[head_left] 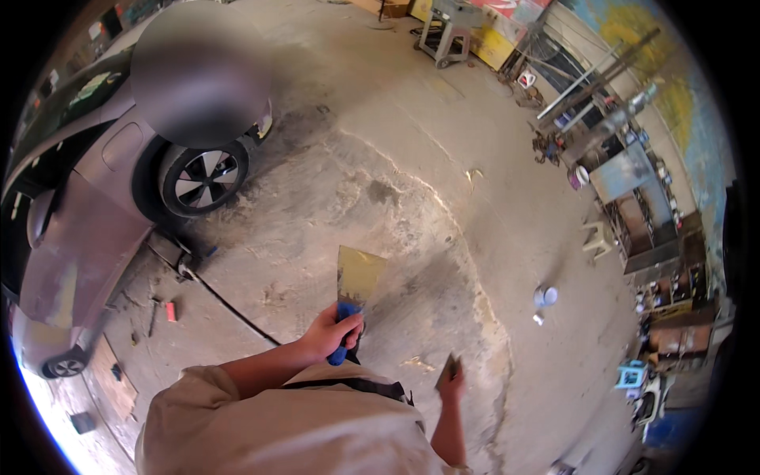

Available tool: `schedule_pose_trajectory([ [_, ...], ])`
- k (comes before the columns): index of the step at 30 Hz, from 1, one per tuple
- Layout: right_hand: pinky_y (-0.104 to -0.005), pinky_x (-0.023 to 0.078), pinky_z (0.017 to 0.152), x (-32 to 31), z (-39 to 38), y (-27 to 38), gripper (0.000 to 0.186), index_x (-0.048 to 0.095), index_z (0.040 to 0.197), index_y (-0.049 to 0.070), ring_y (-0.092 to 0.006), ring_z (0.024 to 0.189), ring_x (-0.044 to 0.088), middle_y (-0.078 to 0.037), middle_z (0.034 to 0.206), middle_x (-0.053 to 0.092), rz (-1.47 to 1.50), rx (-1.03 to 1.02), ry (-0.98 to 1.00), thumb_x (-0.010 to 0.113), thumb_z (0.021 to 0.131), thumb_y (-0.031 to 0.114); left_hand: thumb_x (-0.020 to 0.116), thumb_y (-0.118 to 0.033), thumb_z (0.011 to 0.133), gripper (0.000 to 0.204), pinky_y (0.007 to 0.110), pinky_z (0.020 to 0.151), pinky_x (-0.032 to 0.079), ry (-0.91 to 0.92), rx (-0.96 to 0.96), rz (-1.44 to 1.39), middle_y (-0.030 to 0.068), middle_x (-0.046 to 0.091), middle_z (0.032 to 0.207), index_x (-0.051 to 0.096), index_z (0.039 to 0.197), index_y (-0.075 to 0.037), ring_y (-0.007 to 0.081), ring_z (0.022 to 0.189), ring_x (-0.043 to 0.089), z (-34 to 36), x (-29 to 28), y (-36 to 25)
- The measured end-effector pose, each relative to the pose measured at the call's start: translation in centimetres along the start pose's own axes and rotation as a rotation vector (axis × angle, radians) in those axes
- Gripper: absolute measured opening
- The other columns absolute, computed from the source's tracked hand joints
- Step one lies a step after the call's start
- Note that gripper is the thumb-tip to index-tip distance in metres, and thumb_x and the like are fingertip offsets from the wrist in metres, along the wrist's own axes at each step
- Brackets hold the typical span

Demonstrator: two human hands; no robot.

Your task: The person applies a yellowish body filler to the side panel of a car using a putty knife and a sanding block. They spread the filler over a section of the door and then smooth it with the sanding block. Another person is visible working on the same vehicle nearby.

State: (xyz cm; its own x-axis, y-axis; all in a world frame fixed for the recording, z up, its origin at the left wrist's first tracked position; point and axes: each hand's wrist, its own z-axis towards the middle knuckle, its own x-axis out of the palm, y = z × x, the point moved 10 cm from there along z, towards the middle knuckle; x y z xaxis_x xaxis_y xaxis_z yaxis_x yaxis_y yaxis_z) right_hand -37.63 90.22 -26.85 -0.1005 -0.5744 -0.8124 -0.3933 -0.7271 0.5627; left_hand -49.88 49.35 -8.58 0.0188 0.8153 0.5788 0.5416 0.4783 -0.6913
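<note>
My left hand (326,334) is closed round the blue handle of a putty knife (360,275). Its wide blade points away from me and carries a layer of yellowish putty. Lower and to the right, my right hand (452,383) grips a small flat spreader (446,369) with a dark greyish face; its exact kind is hard to make out. The two tools are apart. At the left stands a mauve car (107,190), with a pale yellowish patch (63,297) on its side panel. Neither hand touches it.
A black hose (229,305) runs over the concrete floor (412,206) from near the car's wheel. A red block (171,311) lies left. To the right are a tin (545,296), a pale stool (598,239), a blue stool (630,374) and cluttered shelves (633,178). A grey cart (447,32) stands far back.
</note>
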Motion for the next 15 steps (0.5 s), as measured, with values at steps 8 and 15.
schedule_pose_trajectory([
  [8,-0.0386,0.052,0.089,-3.5,-1.7,-13.9,0.067,0.044,0.136,0.001,-0.0309,0.105,0.063,-0.021,0.116,0.062,-0.069,0.543,0.145,0.070,0.075,0.011,0.054,-0.019,0.096,0.014,0.027,0.052,0.039,0.073,0.052,0.098,0.0011,0.050,0.066,0.048,0.089,-0.008,0.0110,0.056,0.047,16.6,8.2,-10.2],
  [15,-0.0380,0.051,0.092,-5.8,7.2,-17.3,0.068,0.042,0.138,0.004,-0.0298,0.107,0.062,-0.019,0.119,0.062,0.143,0.677,-0.080,0.066,0.076,0.006,0.054,-0.015,0.096,0.012,0.027,0.053,0.040,0.007,0.057,0.180,0.0026,0.052,0.066,0.047,0.090,-0.008,0.0114,0.057,0.050,27.2,10.1,-14.5],
])
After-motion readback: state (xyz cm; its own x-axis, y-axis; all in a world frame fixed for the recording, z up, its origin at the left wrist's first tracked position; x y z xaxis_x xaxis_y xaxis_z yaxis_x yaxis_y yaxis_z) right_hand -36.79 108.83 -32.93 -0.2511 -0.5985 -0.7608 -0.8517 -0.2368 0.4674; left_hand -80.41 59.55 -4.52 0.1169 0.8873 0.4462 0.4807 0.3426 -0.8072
